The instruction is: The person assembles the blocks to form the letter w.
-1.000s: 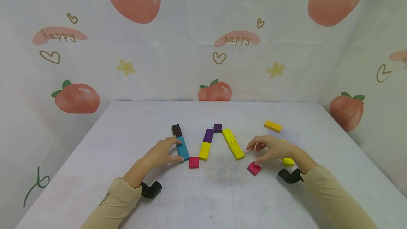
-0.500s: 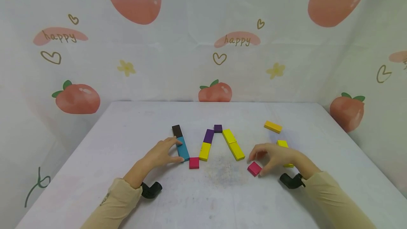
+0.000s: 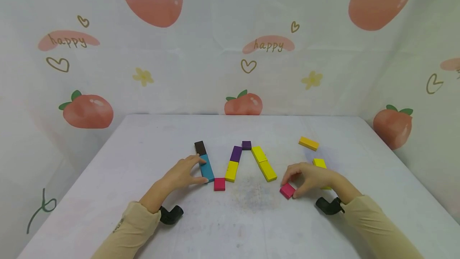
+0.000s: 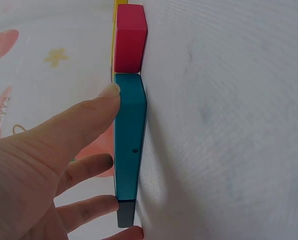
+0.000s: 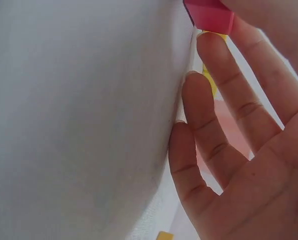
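Note:
In the head view my left hand (image 3: 184,172) rests its thumb and a fingertip on the long blue block (image 3: 207,168). The left wrist view shows the thumb tip against the blue block (image 4: 130,125) near its red neighbour, with the other fingers spread loosely. My right hand (image 3: 312,177) pinches a small red block (image 3: 287,190) between thumb and index finger; it sits low at the table, turned at an angle. In the right wrist view the thumb partly covers the red block (image 5: 211,14), and the remaining fingers extend beside it.
A black block (image 3: 200,147) continues the blue one; a second red block (image 3: 219,184) joins it to yellow (image 3: 231,171) and purple (image 3: 236,154) blocks. Right of a purple square (image 3: 246,145) slant two yellow blocks (image 3: 264,163). An orange block (image 3: 308,143) and partly hidden yellow pieces (image 3: 319,162) lie right.
My right hand has come down and toward me, its thumb and index finger closing around the red block. The left hand stays on the blue block.

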A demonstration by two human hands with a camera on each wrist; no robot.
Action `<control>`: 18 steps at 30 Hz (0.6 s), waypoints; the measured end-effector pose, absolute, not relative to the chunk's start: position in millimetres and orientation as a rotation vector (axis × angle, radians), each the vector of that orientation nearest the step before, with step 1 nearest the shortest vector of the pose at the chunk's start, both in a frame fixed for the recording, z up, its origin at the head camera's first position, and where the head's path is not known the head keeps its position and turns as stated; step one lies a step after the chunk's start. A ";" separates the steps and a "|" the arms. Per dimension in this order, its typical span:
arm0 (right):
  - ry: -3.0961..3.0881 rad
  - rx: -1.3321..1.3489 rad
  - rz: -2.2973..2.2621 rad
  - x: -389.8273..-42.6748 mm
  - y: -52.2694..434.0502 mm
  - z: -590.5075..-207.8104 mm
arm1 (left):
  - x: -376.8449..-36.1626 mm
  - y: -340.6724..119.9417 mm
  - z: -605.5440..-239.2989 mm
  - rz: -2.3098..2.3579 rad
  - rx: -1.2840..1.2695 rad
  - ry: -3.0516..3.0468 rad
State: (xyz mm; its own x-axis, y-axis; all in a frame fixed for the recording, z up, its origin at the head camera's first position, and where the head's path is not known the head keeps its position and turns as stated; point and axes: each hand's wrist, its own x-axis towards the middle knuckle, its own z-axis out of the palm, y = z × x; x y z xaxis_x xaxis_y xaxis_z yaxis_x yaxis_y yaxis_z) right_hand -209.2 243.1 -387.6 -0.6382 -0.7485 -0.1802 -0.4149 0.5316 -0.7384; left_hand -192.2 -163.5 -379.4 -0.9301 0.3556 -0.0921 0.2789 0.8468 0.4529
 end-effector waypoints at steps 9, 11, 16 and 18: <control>2.394 -0.986 -0.921 -209.1 243.5 -386.9 | -192.5 -163.3 -380.1 0.667 0.496 2.846; 2.423 -0.993 -0.911 -209.4 243.5 -385.6 | -192.6 -163.3 -380.1 0.673 0.490 2.844; 2.459 -1.002 -0.910 -210.6 244.4 -383.3 | -192.8 -163.3 -379.7 0.672 0.490 2.842; 2.465 -1.000 -0.914 -210.7 244.8 -382.9 | -192.6 -163.0 -379.4 0.671 0.491 2.842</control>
